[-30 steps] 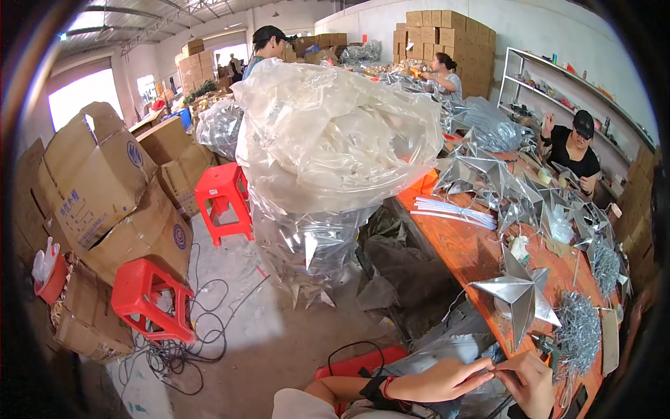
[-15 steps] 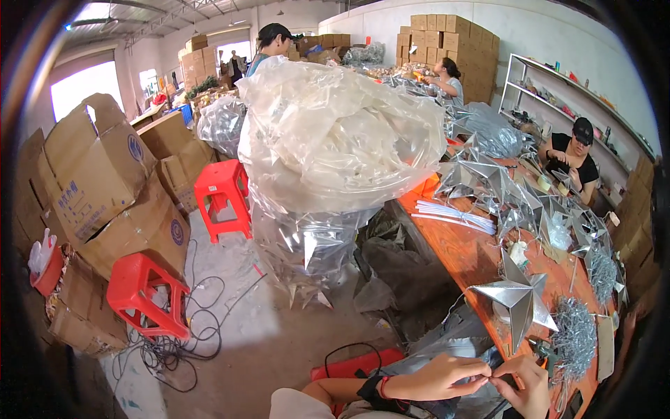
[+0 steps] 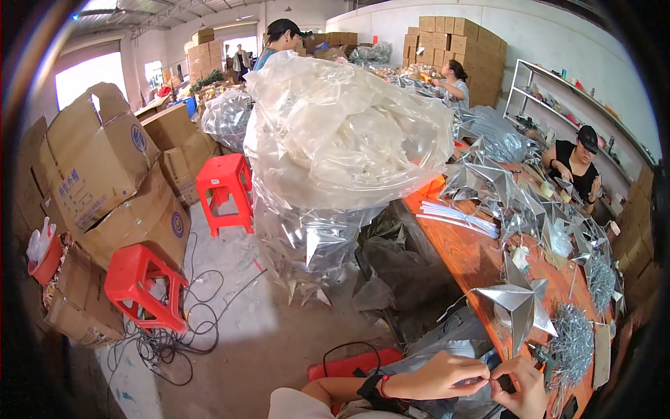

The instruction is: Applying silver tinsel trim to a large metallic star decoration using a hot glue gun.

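Low in the picture, my left hand and my right hand meet fingertip to fingertip. Both are pinched closed; whatever lies between the fingers is too small to make out. Just beyond them, a silver five-pointed star rests at the edge of the orange table. Beside the star lies a tangled heap of thin silver wire pieces. A dark hand tool, partly hidden, lies between that heap and my right hand.
White sticks and more silver stars cover the table farther off. A huge plastic bag stands ahead. Red stools, tangled black cable and cartons occupy the left floor. A co-worker sits at the right.
My fingertips stay together in nearly the same place, while the whole view shifts slightly. The co-worker at the right has moved their hands farther apart.
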A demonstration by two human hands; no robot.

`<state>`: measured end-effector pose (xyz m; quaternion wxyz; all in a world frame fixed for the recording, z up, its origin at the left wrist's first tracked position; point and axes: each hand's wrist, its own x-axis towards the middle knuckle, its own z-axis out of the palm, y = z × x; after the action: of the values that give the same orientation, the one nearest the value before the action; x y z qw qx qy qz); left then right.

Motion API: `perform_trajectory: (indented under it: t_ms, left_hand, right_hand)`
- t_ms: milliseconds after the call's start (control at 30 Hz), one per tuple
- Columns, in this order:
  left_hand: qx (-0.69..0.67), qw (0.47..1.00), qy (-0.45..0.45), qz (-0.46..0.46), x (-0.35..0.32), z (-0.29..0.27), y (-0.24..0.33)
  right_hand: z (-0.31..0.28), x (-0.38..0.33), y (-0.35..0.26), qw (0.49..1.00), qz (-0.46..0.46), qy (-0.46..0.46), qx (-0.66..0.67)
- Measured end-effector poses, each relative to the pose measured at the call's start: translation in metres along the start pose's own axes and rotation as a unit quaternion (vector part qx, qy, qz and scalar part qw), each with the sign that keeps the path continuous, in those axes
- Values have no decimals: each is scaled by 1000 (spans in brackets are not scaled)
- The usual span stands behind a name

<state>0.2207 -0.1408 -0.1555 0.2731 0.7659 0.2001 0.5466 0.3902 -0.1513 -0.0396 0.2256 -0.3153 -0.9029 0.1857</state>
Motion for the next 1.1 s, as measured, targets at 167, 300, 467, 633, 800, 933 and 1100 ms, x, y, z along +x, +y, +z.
perform_trajectory:
  t_ms: [167,300,467,633,800,933,1100]
  left_hand:
    - [12,1000,0,14,-3,2,-3]
    - [26,999,-13,33,-1,0,-3]
    - [31,999,-33,29,1,1,-2]
    - [32,998,-56,21,0,4,-6]
    - [50,995,-87,-1,-2,6,-6]
    - [37,994,-107,8,-3,5,-9]
    - [18,995,-96,5,-9,9,-13]
  right_hand:
    - [0,-4,3,1000,14,-18,14]
    - [-1,-9,7,996,60,-54,31]
    - [-2,-14,17,998,17,-56,0]
    - [-3,-13,20,998,-14,-62,-31]
    - [-9,-9,18,997,-29,-69,-24]
    - [-15,-7,15,997,-30,-63,-20]
    - [-26,-3,15,996,-53,-63,-43]
